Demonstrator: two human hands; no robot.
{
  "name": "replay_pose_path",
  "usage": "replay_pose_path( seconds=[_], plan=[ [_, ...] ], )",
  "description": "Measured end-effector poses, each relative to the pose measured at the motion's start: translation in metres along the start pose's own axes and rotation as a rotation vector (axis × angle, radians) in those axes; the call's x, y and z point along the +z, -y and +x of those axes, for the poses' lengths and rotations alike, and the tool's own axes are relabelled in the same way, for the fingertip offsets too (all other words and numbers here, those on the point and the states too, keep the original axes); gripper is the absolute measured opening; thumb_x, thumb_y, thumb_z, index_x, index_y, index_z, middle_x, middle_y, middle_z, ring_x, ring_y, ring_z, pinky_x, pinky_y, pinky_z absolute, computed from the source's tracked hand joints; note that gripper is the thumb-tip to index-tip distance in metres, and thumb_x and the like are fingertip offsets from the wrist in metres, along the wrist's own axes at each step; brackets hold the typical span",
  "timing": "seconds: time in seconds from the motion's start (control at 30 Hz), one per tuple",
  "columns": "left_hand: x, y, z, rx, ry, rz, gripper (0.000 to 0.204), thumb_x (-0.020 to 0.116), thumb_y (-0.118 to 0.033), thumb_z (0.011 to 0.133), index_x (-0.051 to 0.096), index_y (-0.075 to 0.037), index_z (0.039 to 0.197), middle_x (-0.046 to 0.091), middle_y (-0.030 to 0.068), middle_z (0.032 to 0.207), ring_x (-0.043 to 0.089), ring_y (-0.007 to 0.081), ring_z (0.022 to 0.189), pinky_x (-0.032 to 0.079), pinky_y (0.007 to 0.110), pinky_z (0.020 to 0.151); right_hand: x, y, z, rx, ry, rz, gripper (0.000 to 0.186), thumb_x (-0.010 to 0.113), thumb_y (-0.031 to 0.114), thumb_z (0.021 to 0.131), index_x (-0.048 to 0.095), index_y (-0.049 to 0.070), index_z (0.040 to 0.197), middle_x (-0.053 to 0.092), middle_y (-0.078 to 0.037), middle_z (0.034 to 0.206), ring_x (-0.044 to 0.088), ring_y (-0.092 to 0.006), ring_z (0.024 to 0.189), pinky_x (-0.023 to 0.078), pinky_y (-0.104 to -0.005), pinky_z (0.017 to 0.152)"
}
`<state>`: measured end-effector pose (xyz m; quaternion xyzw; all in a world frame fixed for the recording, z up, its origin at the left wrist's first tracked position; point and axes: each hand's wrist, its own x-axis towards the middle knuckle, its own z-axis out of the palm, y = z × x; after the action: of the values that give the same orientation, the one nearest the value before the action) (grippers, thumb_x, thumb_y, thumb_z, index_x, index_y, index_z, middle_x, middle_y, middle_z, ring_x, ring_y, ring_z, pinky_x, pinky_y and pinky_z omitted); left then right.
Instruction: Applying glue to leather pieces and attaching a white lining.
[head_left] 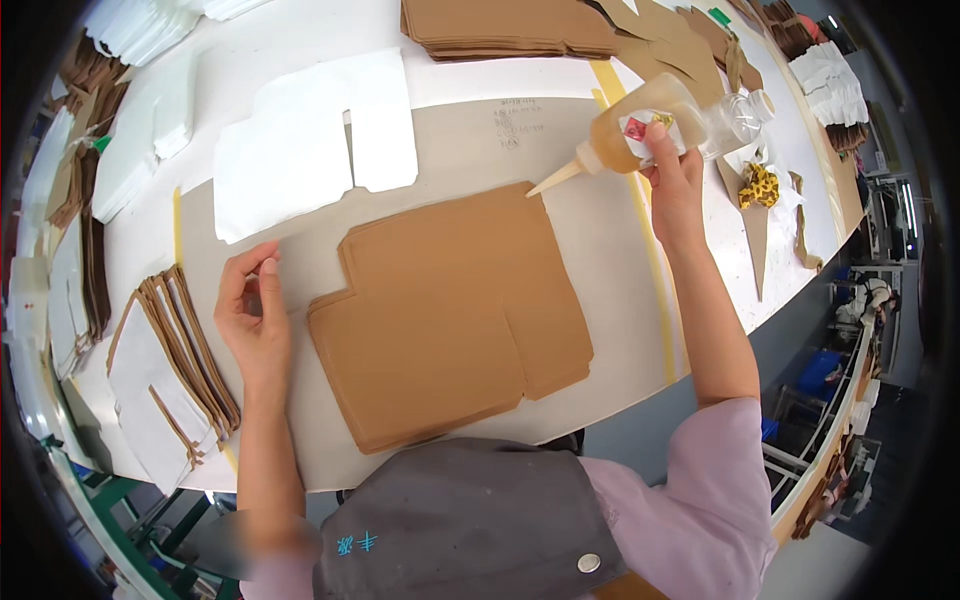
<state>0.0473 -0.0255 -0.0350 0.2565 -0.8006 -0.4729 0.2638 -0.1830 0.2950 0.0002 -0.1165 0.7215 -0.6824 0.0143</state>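
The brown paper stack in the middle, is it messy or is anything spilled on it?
Nothing looks spilled. The brown paper stack lies a little turned on the table, its sheets slightly fanned at the edges. The right hand holds a glue bottle tipped toward the stack's top corner, but no glue shows. The left hand rests beside it.

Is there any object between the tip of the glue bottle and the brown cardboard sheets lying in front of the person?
Nothing visible stands between them. The right hand holds the glue bottle tilted, with its nozzle tip at the upper right edge of the brown cardboard stack. The left hand rests on the table, left of the stack.
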Motion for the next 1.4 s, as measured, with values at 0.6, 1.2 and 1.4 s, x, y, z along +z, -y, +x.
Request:
replay_pose_path(
  seconds=[0.6,1.2,1.4],
  plan=[
    [0.003,0.010,0.001,0.029,0.024,-0.048,0.018,0.056,-0.011,0.097,0.067,-0.002,0.107,0.065,-0.0006,0.093,0.049,0.0031,0.072,0.039,0.017,0.065,-0.046,0.018,-0.085,0.139,0.033,-0.166,0.051,0.067,0.036,0.085,0.056,0.000,0.119,0.063,-0.008,0.107,0.059,-0.0149,0.100,0.045,-0.0306,0.088],
    [-0.001,0.013,-0.001,0.025,0.075,-0.039,0.018,0.057,-0.012,0.096,0.067,-0.002,0.107,0.066,0.0003,0.096,0.053,0.0037,0.080,0.040,0.018,0.068,-0.045,-0.002,-0.174,0.068,0.011,0.006,0.067,0.066,0.037,0.087,0.036,0.005,0.138,0.051,-0.007,0.126,0.051,-0.0183,0.116,0.041,-0.0349,0.098],
    [-0.003,0.012,-0.003,0.029,0.062,-0.018,0.017,0.057,-0.011,0.096,0.068,-0.004,0.106,0.066,-0.0008,0.092,0.049,0.0022,0.074,0.037,0.017,0.063,-0.012,0.006,-0.117,-0.050,-0.014,0.019,0.060,0.068,0.035,0.085,0.044,0.001,0.129,0.056,-0.006,0.115,0.054,-0.0157,0.106,0.043,-0.0319,0.091]
  ],
)
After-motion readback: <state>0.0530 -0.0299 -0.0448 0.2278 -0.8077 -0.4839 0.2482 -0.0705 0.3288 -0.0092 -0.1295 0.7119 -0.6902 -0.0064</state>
